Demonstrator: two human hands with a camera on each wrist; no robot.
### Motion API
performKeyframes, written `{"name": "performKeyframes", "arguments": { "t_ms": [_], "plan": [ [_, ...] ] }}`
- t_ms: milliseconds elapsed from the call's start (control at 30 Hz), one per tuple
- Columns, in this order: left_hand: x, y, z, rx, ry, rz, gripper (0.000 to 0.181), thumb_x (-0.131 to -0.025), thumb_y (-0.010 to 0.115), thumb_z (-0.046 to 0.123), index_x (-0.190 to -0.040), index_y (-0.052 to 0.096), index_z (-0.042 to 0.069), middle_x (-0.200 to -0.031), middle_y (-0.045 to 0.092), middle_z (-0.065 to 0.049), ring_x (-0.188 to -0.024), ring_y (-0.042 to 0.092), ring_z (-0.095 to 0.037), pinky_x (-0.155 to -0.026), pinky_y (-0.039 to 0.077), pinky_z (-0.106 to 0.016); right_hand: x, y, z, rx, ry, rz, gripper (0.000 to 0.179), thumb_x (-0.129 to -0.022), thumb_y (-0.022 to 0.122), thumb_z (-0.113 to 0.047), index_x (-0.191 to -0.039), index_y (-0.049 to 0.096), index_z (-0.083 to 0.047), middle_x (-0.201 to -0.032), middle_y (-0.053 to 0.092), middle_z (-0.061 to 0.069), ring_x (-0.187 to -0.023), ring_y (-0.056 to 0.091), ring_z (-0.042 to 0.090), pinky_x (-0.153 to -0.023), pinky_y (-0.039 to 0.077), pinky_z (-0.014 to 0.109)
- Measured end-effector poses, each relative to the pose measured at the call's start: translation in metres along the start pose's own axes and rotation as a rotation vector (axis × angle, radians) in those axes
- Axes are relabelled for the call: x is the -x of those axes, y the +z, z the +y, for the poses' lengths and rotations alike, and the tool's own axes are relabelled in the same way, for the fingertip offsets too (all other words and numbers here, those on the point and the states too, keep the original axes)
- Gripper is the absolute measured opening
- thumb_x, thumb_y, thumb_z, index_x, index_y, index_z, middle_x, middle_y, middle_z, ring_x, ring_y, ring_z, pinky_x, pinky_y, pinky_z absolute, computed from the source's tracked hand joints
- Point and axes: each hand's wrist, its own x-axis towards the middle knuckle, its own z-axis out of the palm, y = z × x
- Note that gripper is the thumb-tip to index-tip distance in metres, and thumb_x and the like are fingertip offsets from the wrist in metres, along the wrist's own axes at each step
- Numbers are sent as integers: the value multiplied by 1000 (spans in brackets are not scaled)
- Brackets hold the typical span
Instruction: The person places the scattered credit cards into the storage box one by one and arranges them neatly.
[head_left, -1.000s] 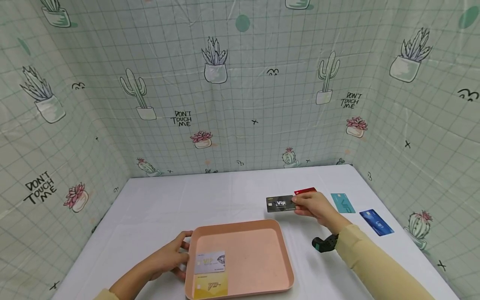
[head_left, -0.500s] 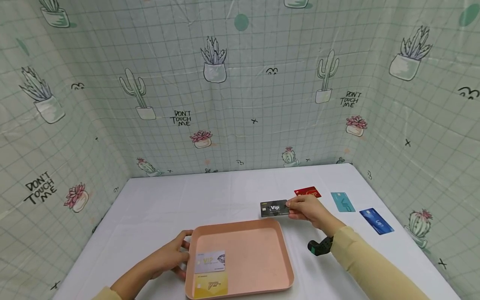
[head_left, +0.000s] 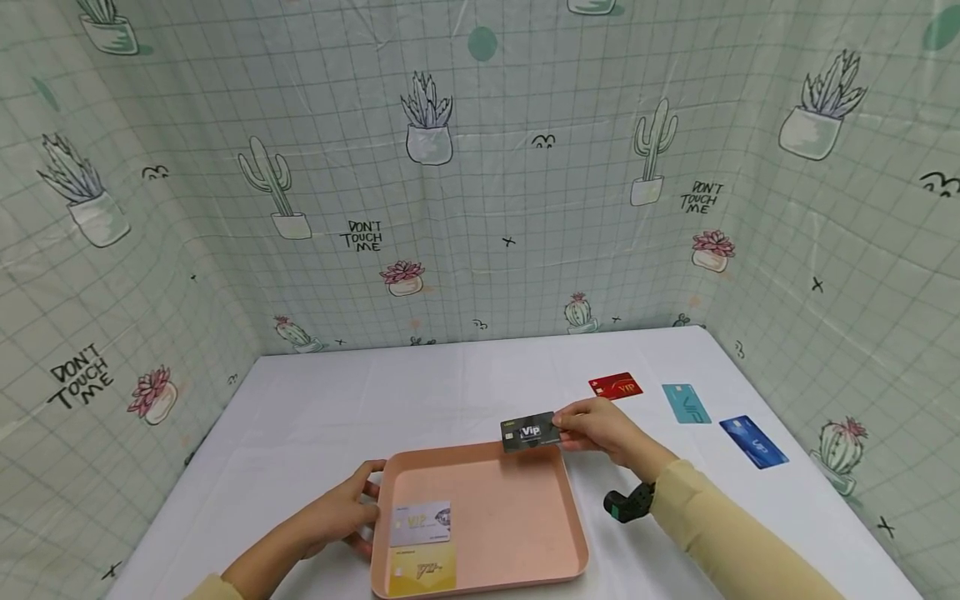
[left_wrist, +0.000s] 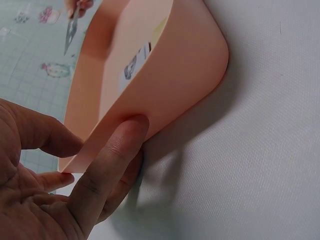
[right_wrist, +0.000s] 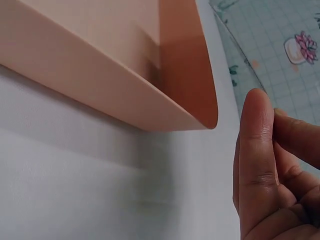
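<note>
Thin black rectangular VIP card [head_left: 525, 433]: pinched between the fingers of the right hand [head_left: 602, 430], raised near the far rim of the pink, round-cornered tray [head_left: 517, 529]. Left hand [head_left: 339, 512]: fingers spread, touching the tray's left wall.

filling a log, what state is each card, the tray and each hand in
Tray: on table, holding two cards
Black card: pinched, raised off table
Silver card: in tray, printed side up
Yellow card: in tray, printed side up
Red card: flat, printed side up
Teal card: flat, printed side up
Blue card: flat, printed side up
Left hand: touching tray's left side
Right hand: pinching black card
</note>
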Motion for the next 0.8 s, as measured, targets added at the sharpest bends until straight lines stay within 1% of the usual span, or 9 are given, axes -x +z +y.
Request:
{"name": "performKeyframes", "arguments": {
  "t_ms": [100, 267, 467, 600, 800],
  "plan": [
    [0, 0, 0, 1, -2, -1, 81, -83, 56, -5, -157, 24, 2, -127, 45, -25, -84, 65, -27, -60, 64, -41, 1, 5, -2, 11, 1, -7, 29, -100, 66, -14, -119, 68, 8, -88, 67, 10, -67, 68, 11, -67, 63, 25],
    [1, 0, -1, 6, -3, -6, 81, -83, 56, -5, -157, 24, 3, -127, 45, -25, -84, 65, -27, -59, 64, -40, 5, 12, -5, 10, -11, -44, 27, -99, 66, -14, -116, 69, 7, -86, 67, 10, -66, 67, 11, -66, 63, 25],
    [0, 0, -1, 15, 7, -13, 81, -83, 56, -4, -157, 24, 2, -127, 45, -26, -85, 65, -28, -59, 64, -40, 9, 20, -9, 2, -39, -89, 26, -99, 67, -14, -113, 70, 7, -82, 66, 8, -65, 66, 10, -70, 64, 27],
    [-1, 0, -2, 13, 6, -4, 81, -82, 55, -4, -157, 25, 3, -127, 45, -25, -85, 65, -27, -59, 64, -39, 10, 25, -10, -4, -49, -102, 24, -98, 67, -13, -111, 70, 7, -82, 66, 8, -66, 66, 10, -69, 64, 27],
    [-1, -1, -3, 16, 8, -2, 81, -83, 55, -4, -157, 24, 2, -127, 44, -26, -84, 65, -27, -59, 64, -40, 10, 34, -8, -6, -46, -144, 21, -98, 66, -12, -108, 71, 7, -81, 67, 7, -65, 66, 9, -68, 64, 26]
  ]
}}
